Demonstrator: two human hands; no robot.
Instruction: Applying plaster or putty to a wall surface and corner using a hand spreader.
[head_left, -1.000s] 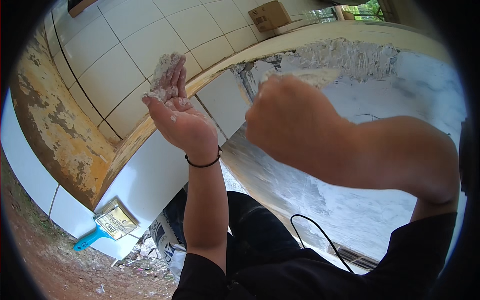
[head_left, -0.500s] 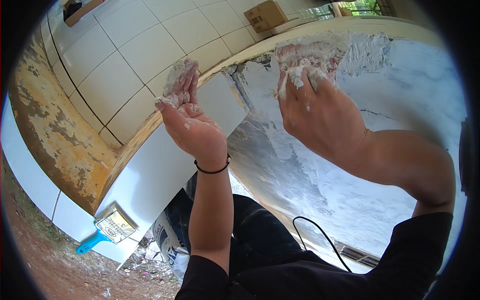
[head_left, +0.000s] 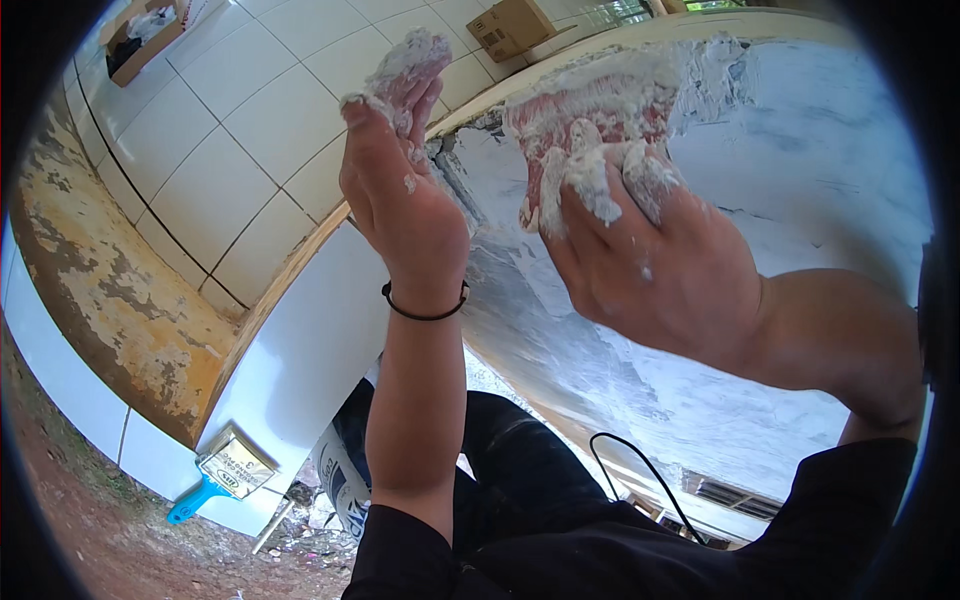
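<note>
My right hand point(head_left: 655, 255) is closed on a reddish, see-through spreader point(head_left: 595, 110), pressed near the upper edge of a white marble-patterned slab point(head_left: 760, 180). White paste covers much of the spreader and the fingers gripping it. Smeared paste point(head_left: 712, 80) with ridges lies on the slab just right of the spreader. My left hand point(head_left: 405, 190), wearing a dark band at the wrist, is raised to the left with its fingers stretched out. Thick white paste coats its fingers and thumb; no tool shows in it.
A blue-handled paintbrush point(head_left: 225, 475) lies on a white ledge at lower left. Peeling yellow paint covers a curved wall edge point(head_left: 130, 300). Beyond are floor tiles point(head_left: 240, 120), a cardboard box point(head_left: 508, 28) and an open box point(head_left: 150, 50). A white container point(head_left: 340, 480) stands near my legs.
My right hand and the spreader have come nearer to me. My left hand has risen, its palm turned more to the side. The whole view has shifted slightly.
</note>
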